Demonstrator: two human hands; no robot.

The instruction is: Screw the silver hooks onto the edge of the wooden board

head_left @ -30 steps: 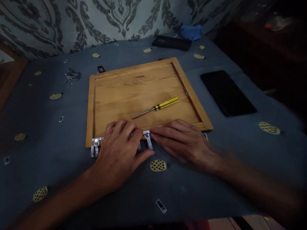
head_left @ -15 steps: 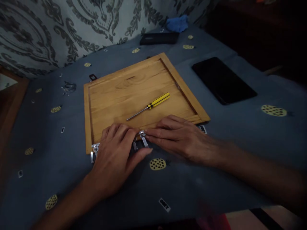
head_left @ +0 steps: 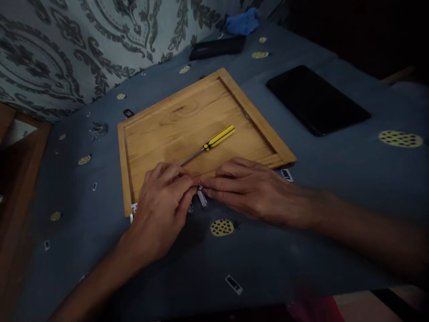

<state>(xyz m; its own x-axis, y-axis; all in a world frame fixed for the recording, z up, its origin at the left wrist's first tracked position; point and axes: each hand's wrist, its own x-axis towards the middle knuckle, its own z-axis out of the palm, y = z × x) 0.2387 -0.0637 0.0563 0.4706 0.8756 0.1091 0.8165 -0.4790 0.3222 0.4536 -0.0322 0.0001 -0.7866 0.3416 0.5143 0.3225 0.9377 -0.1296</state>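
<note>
A blue-grey tablecloth (head_left: 268, 259) is spreading wide, and yellow pineapples (head_left: 221, 228) and small labels (head_left: 233, 285) are decorating it as prints. On the right, a flat black device (head_left: 317, 100), which is looking like a tablet, is lying slantwise. Near the far edge, a black oblong object (head_left: 217, 48) is resting, and a crumpled blue cloth (head_left: 243, 21) is lying just behind it. A pale backdrop (head_left: 110, 36) with dark leafy patterns is rising behind. At the left, brown wooden furniture (head_left: 31, 188) is showing only partly.
</note>
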